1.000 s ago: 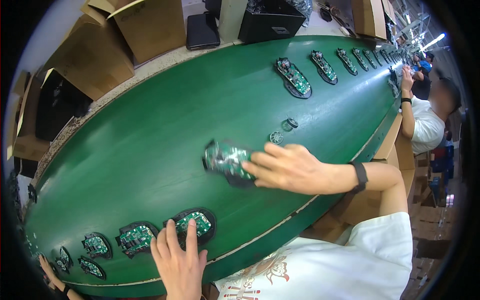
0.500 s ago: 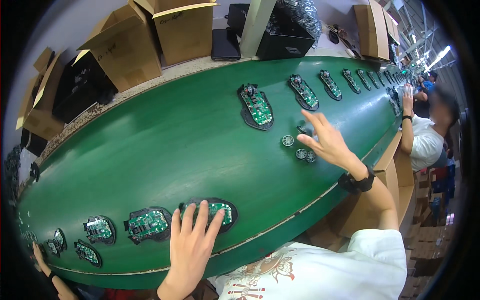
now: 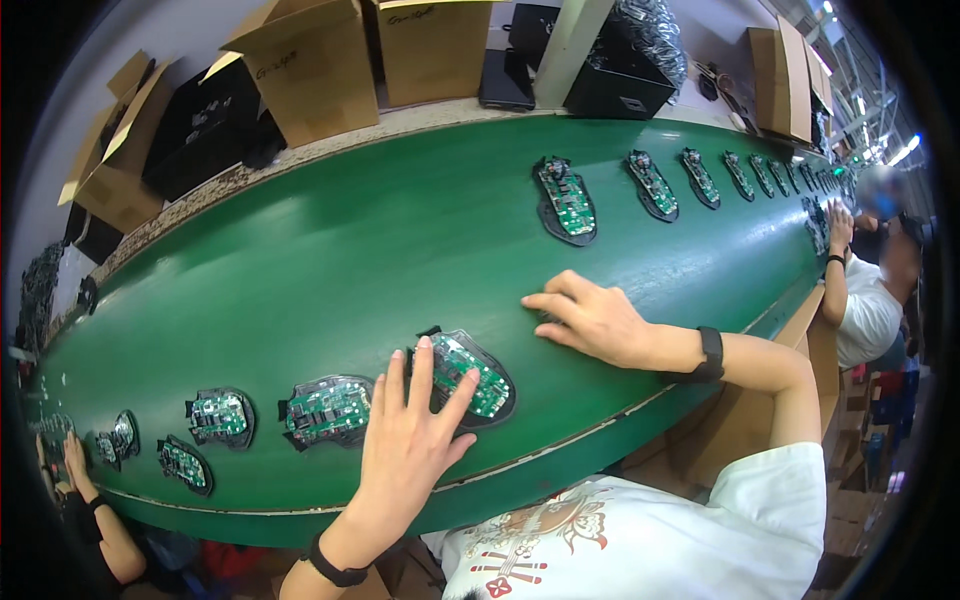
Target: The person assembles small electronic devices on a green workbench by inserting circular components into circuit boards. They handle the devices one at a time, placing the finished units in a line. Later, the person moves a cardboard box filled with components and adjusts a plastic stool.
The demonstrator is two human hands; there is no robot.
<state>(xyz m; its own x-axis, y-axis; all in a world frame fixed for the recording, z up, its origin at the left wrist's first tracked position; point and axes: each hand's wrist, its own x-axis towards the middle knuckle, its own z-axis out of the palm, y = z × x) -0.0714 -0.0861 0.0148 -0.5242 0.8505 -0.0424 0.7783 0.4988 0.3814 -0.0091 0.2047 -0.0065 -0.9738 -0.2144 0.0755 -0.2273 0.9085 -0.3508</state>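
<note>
My left hand (image 3: 415, 440) rests with spread fingers on the near edge of the belt, its fingertips over a green circuit board in a black, sole-shaped housing (image 3: 485, 385). The board's left part is hidden under the fingers. To the right, my right hand (image 3: 595, 325) is low over the belt with curled fingers closed around small round wheels (image 3: 549, 318); only a dark bit of them shows beneath the fingertips. Just left of my left hand lies another such board in its housing (image 3: 328, 410). Beyond my right hand, a further board in its housing (image 3: 567, 205) lies apart.
More boards sit on the green belt (image 3: 300, 250), in a row toward the far right and several at left. Open cardboard boxes (image 3: 310, 80) and a black bin (image 3: 620, 90) line the far ledge. Co-workers' hands show at left (image 3: 75, 465) and far right (image 3: 838, 230).
My right hand has gone from open fingers above the loose wheels to curled fingers down on the belt, covering them. The board under my left hand has turned and shifted away from me. The view has swung left.
</note>
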